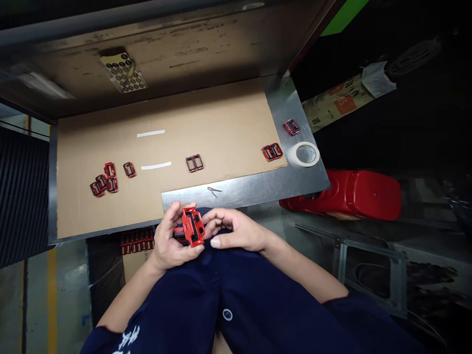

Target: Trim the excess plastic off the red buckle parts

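Note:
My left hand (170, 241) and my right hand (236, 228) hold a red plastic buckle (192, 226) together above my lap, with a dark piece partly hidden behind it. My left fingers wrap under and around it, and my right fingers press against its right side. Beyond my hands, several red-and-black rectangular buckles lie on a cardboard sheet (221, 118): a small heap (103, 180) at the left and others spaced along the sheet, such as one (194, 162) near the middle. Small metal tweezers (214, 191) lie on the bare metal bench top (250, 184), just past my hands.
A roll of white tape (304, 154) and more buckles (292, 127) sit on the metal at the right. A red plastic container (350, 195) lies on the floor to the right. Rows of red parts (136, 241) show below the bench edge.

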{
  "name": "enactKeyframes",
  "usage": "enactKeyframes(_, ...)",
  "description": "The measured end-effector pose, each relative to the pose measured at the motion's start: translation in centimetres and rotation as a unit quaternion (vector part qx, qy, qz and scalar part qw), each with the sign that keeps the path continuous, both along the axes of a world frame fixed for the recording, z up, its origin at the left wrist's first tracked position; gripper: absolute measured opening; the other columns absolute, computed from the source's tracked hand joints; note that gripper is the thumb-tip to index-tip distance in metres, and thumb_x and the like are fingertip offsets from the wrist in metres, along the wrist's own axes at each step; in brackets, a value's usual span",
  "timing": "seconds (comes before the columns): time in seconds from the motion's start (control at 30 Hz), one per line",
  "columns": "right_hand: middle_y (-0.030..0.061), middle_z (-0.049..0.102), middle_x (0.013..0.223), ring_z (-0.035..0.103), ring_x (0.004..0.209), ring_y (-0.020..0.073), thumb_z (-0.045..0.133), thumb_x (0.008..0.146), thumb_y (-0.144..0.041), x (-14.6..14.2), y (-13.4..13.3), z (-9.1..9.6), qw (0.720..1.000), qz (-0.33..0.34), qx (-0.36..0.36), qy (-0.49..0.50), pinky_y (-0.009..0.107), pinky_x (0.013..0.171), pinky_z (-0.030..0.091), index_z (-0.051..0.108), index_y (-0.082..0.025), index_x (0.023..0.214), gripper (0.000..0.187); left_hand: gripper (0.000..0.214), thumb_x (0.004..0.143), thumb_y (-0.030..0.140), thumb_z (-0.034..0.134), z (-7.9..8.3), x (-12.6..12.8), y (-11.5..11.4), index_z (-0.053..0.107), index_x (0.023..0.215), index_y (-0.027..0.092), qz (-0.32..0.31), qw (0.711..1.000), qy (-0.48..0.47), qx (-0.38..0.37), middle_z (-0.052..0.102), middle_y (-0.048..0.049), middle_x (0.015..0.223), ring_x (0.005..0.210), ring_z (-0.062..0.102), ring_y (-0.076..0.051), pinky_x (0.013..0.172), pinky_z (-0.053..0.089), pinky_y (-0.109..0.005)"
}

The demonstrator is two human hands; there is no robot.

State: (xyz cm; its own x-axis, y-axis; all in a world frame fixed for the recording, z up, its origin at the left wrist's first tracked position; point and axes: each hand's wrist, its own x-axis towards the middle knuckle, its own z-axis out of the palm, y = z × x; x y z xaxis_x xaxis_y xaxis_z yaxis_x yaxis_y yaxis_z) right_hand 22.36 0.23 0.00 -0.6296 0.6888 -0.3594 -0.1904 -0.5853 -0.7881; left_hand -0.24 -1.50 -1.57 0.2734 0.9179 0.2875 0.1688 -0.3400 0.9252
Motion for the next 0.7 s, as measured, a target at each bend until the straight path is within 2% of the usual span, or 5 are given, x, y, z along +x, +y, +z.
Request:
enactKeyframes(0.1,0.0048,0.076,0.093,0.069,0.085,0.0154,0.087,0.072,-0.034,-0.3,0.4,0.5,0.998,0.048,0.042,0.006,0.032,0.085,0.053,0.070,-0.014,0.101,0.039,0.092,0.078,0.044,0.083,-0.3,-0.1,0.0,0.037,0.155,0.024,-0.001,1.000,0.011,0.017,0.065,-0.0196,0.133,0.114,0.071,-0.029,0.089,0.064,-0.041)
enactKeyframes(0.23,0.0039,0.076,0.087,0.069,0.079,0.0143,0.087,0.073,-0.035,-0.6,0.9,0.6,0.998,0.061,0.026,0.021,0.030,0.080,0.054,0.072,-0.013,0.093,0.033,0.088,0.076,0.037,0.084,-0.3,0.2,-0.2,0.040,0.151,0.023,-0.002,1.000,-0.022,0.005,0.064,-0.0201,0.136,0.116,0.070,-0.030,0.089,0.063,-0.040)
enactKeyframes(0.33,0.0023,0.075,0.084,0.068,0.076,0.0131,0.088,0.072,-0.035,-0.7,1.0,0.3,0.998,0.065,0.013,0.023,0.028,0.078,0.053,0.073,-0.013,0.092,0.034,0.086,0.076,0.029,0.084,-0.3,0.5,-0.6,0.040,0.150,0.022,-0.008,0.999,-0.051,-0.014,0.060,-0.0219,0.139,0.092,0.075,-0.022,0.085,0.064,-0.038)
enactKeyframes(0.43,0.0013,0.074,0.083,0.067,0.074,0.0119,0.089,0.073,-0.036,-0.7,1.1,0.0,0.997,0.081,0.006,0.020,0.026,0.076,0.052,0.074,-0.013,0.094,0.035,0.084,0.077,0.024,0.083,-0.4,0.7,-0.9,0.038,0.148,0.023,-0.010,0.997,-0.071,-0.036,0.058,-0.0237,0.142,0.069,0.069,-0.012,0.072,0.064,-0.033)
enactKeyframes(0.7,0.0008,0.073,0.083,0.066,0.072,0.0105,0.090,0.070,-0.036,-0.8,1.0,-0.6,0.994,0.091,-0.045,0.034,0.024,0.074,0.052,0.073,-0.013,0.094,0.037,0.081,0.078,0.025,0.081,-0.6,0.9,-1.6,0.037,0.146,0.025,0.004,0.996,-0.062,-0.064,0.056,-0.0255,0.143,0.070,0.067,-0.013,0.067,0.062,-0.032)
